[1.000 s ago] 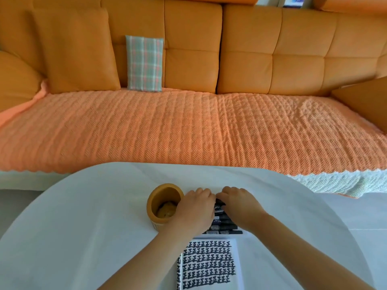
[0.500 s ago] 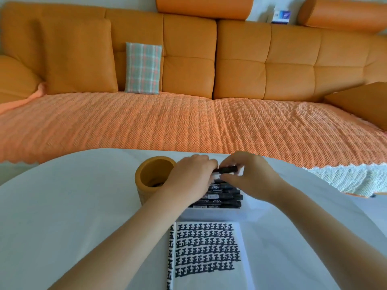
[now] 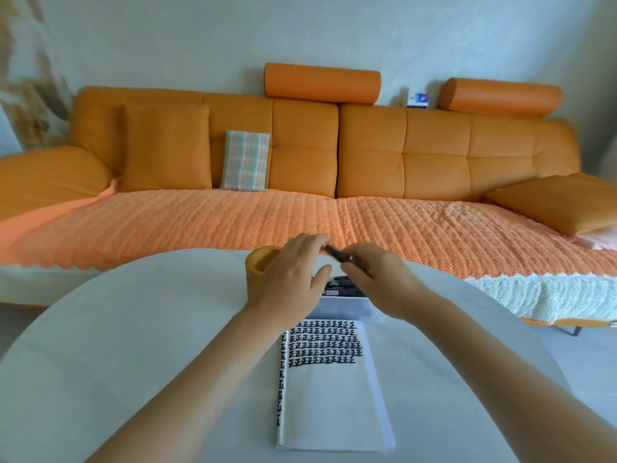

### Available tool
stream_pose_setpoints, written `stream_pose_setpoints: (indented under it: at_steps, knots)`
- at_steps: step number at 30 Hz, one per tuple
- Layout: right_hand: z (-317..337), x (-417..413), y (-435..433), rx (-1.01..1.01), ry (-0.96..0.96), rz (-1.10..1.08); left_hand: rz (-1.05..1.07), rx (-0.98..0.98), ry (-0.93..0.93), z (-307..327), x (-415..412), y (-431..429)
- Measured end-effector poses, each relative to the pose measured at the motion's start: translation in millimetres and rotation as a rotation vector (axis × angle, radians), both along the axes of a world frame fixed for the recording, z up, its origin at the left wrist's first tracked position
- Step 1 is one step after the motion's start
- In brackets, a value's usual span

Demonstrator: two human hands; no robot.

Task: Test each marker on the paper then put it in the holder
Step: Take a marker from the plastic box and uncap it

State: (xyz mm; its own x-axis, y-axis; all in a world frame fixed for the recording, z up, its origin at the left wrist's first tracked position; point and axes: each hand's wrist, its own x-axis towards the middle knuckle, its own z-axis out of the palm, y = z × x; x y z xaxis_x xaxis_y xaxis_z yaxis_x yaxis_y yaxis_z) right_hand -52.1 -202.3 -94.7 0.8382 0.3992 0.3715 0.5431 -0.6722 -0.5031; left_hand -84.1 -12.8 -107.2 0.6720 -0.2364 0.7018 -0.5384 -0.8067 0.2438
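Note:
A black marker (image 3: 338,254) is lifted above the table, and my right hand (image 3: 377,279) grips its body. My left hand (image 3: 293,275) has its fingertips pinched on the marker's far left end, the thumb spread below. Under the hands lie several more black markers (image 3: 340,287) in a clear tray (image 3: 340,307). An orange cylindrical holder (image 3: 260,267) stands just left of my left hand. The white paper (image 3: 330,396) lies nearer to me, its top part covered with rows of black marks.
The round white table (image 3: 117,345) carries everything. Beyond its far edge runs a long orange sofa (image 3: 300,215) with a quilted cover, cushions and a plaid pillow (image 3: 245,161).
Both hands have risen off the marker pile with one marker held between them. The camera has tilted upward, showing the wall and sofa top.

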Motion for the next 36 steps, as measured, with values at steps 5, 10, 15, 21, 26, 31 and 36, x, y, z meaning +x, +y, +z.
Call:
stream_pose_setpoints:
  at_steps: [5, 10, 15, 21, 26, 31, 36]
  knots:
    - [-8.1, -24.2, 4.8, -0.117, 0.055, 0.066, -0.08, 0.113, 0.059, -11.6, -16.7, 17.7]
    - [-18.2, -42.0, 15.4, -0.276, 0.135, 0.121, -0.111, 0.256, 0.144, -29.4, -25.1, 30.7]
    - [-38.8, -47.6, 21.2, -0.447, -0.255, 0.126, -0.152, 0.154, 0.393, -45.5, -30.3, 37.4]
    - [-58.7, -50.2, 24.3, -0.476, -0.434, 0.142, -0.226, 0.043, 0.563, -62.2, -29.9, 49.2]
    - [-66.7, -48.4, 36.7, -0.153, 0.278, 0.089, -0.184, 0.185, 0.38, -72.1, -27.3, 55.0]
    - [-80.3, -33.6, 27.8, -0.4, -0.197, 0.145, -0.185, 0.063, 0.523, -81.0, -22.2, 52.2]
    - [-81.9, -28.0, 21.5, -0.428, -0.359, 0.187, -0.212, 0.009, 0.615, -85.8, -13.4, 52.1]
